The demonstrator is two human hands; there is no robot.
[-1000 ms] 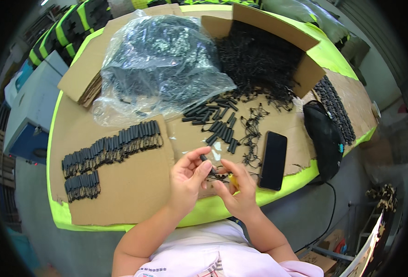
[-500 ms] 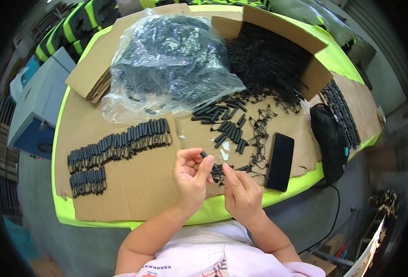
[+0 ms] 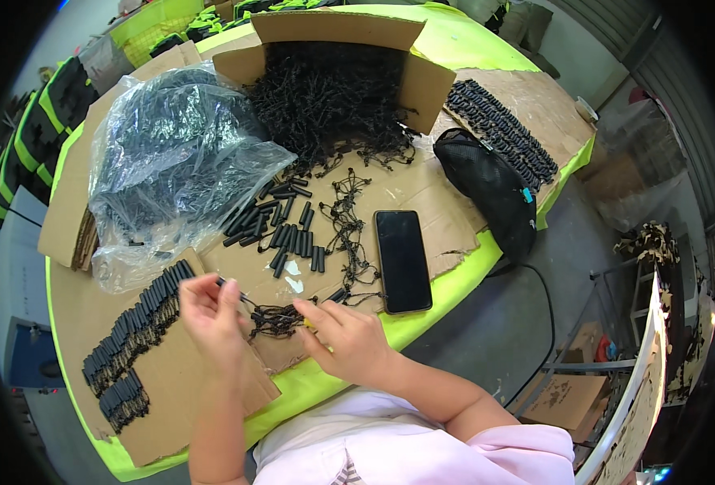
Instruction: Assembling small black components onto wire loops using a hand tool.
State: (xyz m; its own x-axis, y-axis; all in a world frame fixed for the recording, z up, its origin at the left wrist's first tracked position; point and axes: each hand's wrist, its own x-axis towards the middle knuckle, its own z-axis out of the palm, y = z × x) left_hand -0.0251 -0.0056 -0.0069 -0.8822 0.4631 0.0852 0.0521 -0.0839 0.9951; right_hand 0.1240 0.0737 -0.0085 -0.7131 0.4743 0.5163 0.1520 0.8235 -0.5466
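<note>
Black tube [image 3: 221, 281], yellow tool [image 3: 308, 323], both pinched
Fingers are clamped on each: tube by left hand [image 3: 214, 325], mostly hidden tool by right hand [image 3: 349, 339].

Yellow-green table cover [image 3: 471, 40], cardboard sheets [image 3: 200, 384] over most. On top: rowed black tubes [image 3: 143, 319] near left, clear bag [image 3: 163, 153] far left, open carton [image 3: 337, 28] far, loose tubes [image 3: 294, 238] middle, phone [image 3: 404, 263] and pouch [image 3: 487, 190] right, dark cords [image 3: 277, 321] near, apparently resting there.

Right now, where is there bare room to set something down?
Bare brown cardboard shows between the flat black phone and black mesh pouch, and between the aligned black tubes and left forearm. Loose black tubes and tangled black cords crowd the middle.
</note>
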